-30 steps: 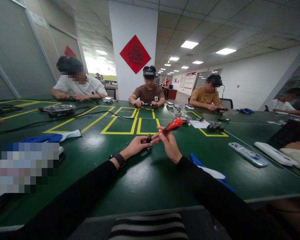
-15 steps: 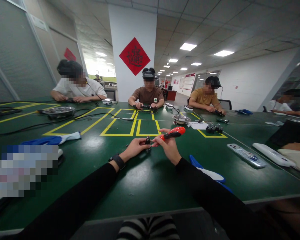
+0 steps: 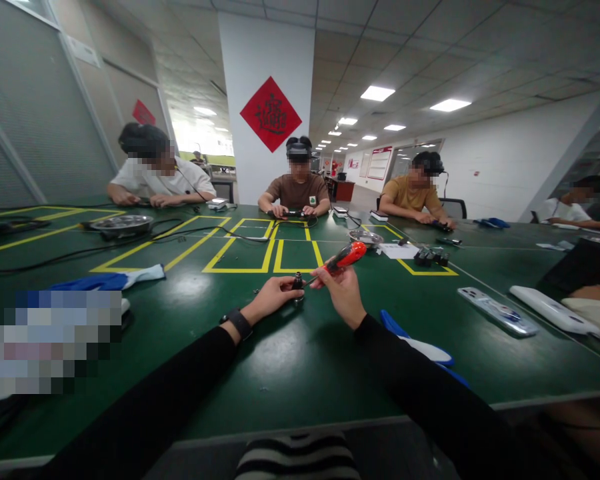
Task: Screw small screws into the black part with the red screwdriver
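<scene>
My left hand (image 3: 274,298) is closed around a small black part with a metal tip (image 3: 297,283), held upright just over the table. What exactly the part is, I cannot make out. In my right hand (image 3: 343,293) is a screwdriver with a red and black handle (image 3: 347,257). Its handle points up and to the right, and its thin shaft slants down to the left toward the black part. The shaft's tip is at or very near the part's side; contact is too small to confirm.
Blue and white gloves lie right (image 3: 425,348) and left (image 3: 113,279) on the green table (image 3: 265,413). A phone (image 3: 497,311) and a white device (image 3: 553,309) rest at right. Farther off are a metal bowl (image 3: 365,237), black parts (image 3: 431,256), cables and several seated people.
The screwdriver has tilted so its shaft now points at the black part. My right fingers, spread before, have closed in around it. My left hand keeps its hold.
</scene>
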`<state>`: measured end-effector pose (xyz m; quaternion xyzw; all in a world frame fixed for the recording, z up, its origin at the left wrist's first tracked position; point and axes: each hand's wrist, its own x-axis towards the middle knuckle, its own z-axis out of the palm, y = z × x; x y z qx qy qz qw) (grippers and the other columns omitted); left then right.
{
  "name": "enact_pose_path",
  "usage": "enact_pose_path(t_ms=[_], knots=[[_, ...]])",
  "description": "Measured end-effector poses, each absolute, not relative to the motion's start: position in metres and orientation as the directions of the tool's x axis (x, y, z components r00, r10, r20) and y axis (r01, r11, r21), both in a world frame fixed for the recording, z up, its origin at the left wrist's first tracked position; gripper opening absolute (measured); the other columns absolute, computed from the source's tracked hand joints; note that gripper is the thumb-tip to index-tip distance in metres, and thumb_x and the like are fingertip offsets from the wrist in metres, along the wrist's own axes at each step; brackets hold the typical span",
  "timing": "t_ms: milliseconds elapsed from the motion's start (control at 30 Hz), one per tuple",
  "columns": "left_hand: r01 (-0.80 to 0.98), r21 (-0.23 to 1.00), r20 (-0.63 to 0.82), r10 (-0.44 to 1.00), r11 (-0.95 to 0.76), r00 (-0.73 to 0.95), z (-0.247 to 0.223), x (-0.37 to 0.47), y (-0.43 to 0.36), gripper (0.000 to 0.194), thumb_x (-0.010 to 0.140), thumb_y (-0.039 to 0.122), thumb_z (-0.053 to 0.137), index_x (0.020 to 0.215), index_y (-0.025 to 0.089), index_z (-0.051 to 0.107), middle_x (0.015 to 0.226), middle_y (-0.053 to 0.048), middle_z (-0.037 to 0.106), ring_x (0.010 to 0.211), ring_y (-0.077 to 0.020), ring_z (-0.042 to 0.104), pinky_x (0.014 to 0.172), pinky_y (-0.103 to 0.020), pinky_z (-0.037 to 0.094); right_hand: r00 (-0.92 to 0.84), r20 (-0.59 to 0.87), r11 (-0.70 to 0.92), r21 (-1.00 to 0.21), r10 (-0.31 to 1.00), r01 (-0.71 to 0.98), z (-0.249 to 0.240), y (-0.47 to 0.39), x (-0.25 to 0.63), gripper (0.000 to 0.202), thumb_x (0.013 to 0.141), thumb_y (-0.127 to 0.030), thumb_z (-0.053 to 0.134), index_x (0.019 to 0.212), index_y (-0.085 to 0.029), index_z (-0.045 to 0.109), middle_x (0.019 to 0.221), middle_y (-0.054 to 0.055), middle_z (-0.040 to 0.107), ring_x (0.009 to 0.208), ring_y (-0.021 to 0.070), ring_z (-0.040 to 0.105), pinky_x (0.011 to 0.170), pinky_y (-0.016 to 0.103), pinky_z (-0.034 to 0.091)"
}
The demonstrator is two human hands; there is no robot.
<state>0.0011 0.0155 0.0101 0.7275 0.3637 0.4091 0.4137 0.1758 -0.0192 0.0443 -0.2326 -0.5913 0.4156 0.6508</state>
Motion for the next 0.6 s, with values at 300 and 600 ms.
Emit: enact_pose_path(t_ms=[300,600], knots=[[0.195,0.893,0.306,0.864,-0.406,0.4,0.0052,0.0005,0.0194,0.041,0.068,0.033,0.067,0.103,0.011,0.065,0.094,-0.007,0.069,0.084,-0.02,0.062,0.081,-0.031,0.045,-0.019,0.61,0.599,-0.783,0.792,-0.167,0.0474,-0.0224,0.1803,0.03,0.079,-0.032,0.057,0.107,-0.022,0.051,0.097,0.003,0.062,0.056,0.0077,0.058,0.054,0.023,0.05],[0.199,0.902,0.281,0.872,-0.383,0.402,0.0035,-0.0001,0.0215,0.046,0.069,0.032,0.068,0.109,0.011,0.063,0.102,-0.009,0.068,0.091,-0.0219,0.062,0.085,-0.034,0.045,0.04,0.61,0.605,-0.771,0.791,-0.198,0.0444,-0.0161,0.181,0.023,0.079,-0.032,0.059,0.092,-0.022,0.042,0.07,-0.005,0.061,0.042,0.008,0.054,0.044,0.021,0.044]])
